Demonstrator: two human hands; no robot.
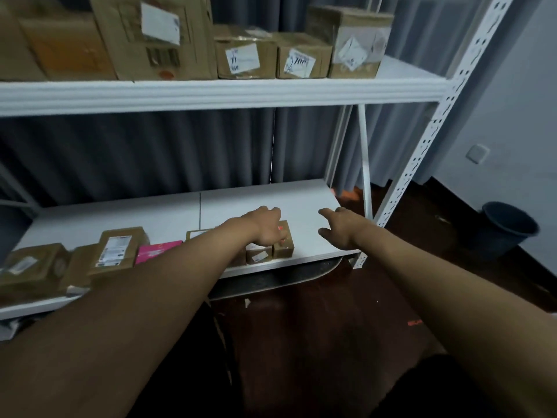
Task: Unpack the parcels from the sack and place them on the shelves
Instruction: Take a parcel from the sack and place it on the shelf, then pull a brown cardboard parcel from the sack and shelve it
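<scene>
On the lower white shelf (259, 200) a row of parcels stands along the front edge. My left hand (266, 226) lies on top of two small brown boxes (283, 247) near the row's right end, its fingers curled over them. My right hand (339, 226) hovers over bare shelf board to the right of these boxes, holding nothing, with the forefinger stretched out to the left. Further left in the row are a pink parcel (156, 250) and brown labelled boxes (116, 251). The sack is out of sight.
The upper shelf (211, 92) carries several brown cardboard boxes (156, 34) with white labels. A perforated white upright (431, 131) bounds the rack on the right. A dark bin (508, 227) stands on the dark floor by the wall. Grey curtains hang behind.
</scene>
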